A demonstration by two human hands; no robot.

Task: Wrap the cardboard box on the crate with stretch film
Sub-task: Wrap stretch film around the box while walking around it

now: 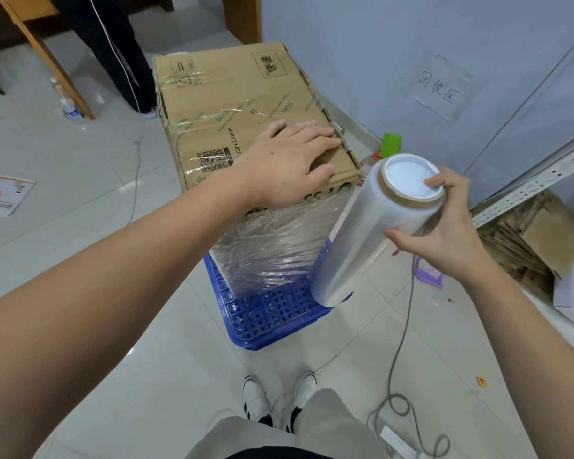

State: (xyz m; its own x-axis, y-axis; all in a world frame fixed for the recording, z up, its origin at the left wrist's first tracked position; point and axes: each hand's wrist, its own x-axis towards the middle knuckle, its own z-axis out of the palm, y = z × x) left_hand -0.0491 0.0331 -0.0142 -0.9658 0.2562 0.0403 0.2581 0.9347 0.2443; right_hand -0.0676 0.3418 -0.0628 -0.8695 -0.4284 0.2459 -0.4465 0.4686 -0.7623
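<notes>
Two hands work over a cardboard box (246, 107) that sits on a blue perforated crate (272, 313) on the floor. The box's long axis runs away from the person toward the far wall, its printed top face up and its near end face covered in wrinkled stretch film (272, 250). The left hand (289, 164) lies flat on the box's top near the near edge, fingers straight and spread, pressing down. The right hand (444, 226) grips the upper end of the stretch film roll (371, 226), with its thumb on the roll's side and a fingertip hooked over the core's rim. The roll stands just right of the box's near right corner, tilted, its top leaning away from the box and its lower end near the crate; film stretches from it to the box's near face.

Glossy pale floor tiles (80, 160) surround the crate. Right of the box rises a light blue wall (378, 44) with a handwritten paper sign (439, 87), and beyond that a metal shelf (527, 190) holding flattened cardboard (524, 240). A grey cable (401, 329) snakes across the floor near the crate. Left of the box, a water bottle (67, 106) stands by a wooden leg (47, 58).
</notes>
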